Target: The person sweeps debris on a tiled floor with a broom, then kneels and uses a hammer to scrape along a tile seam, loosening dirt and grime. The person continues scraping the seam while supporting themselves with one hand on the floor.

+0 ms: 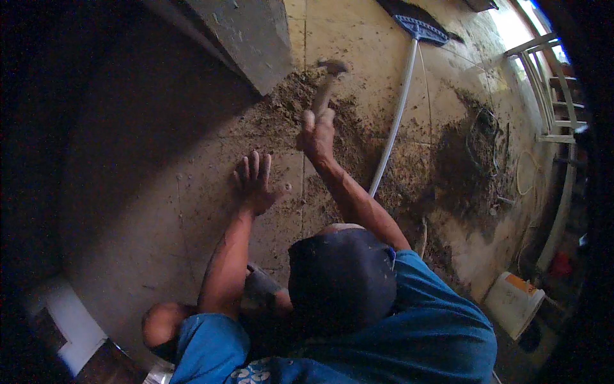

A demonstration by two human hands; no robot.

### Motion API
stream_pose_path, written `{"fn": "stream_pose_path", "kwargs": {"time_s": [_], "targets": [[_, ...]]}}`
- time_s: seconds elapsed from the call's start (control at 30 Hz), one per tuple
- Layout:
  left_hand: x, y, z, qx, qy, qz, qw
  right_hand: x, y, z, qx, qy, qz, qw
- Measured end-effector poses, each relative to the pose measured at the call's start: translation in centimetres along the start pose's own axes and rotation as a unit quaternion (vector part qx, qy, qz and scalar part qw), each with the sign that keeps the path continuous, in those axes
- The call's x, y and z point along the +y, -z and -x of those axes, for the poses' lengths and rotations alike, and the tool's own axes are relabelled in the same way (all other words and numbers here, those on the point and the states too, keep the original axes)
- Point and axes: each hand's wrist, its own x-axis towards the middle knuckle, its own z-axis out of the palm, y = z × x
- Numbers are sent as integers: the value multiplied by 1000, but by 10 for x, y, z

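Observation:
My right hand (318, 132) grips the handle of a claw hammer (325, 93), its blurred metal head pointing away from me over the floor. Beneath and around it lies loose dark soil or debris (292, 96), heaped by the corner of a grey slab or block (249, 38). To the left, my left hand (256, 185) is spread with its fingers apart above or on the dusty tiled floor (216, 177); whether it touches the floor cannot be told. It holds nothing. Just right of my right forearm runs the pale pole of a push broom (405, 96).
The broom's blue head (421, 30) lies at the top. More debris with a wire coil (483, 139) spreads at right. A white bucket (513, 302) stands lower right, and a pale slatted frame (547, 91) leans at the right edge. Deep shadow covers the left.

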Motion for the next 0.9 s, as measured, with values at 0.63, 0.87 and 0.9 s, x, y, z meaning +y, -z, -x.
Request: {"fn": "stream_pose_path", "kwargs": {"time_s": [0.63, 0.87, 0.9], "targets": [[4, 9, 2, -74, 27, 22, 997, -2, -3, 16, -128, 6, 173, 977], [5, 13, 1, -77, 33, 19, 996, -4, -4, 22, -80, -35, 107, 990], [5, 13, 1, -82, 39, 11, 996, -4, -5, 24, -147, -38, 146, 977]]}}
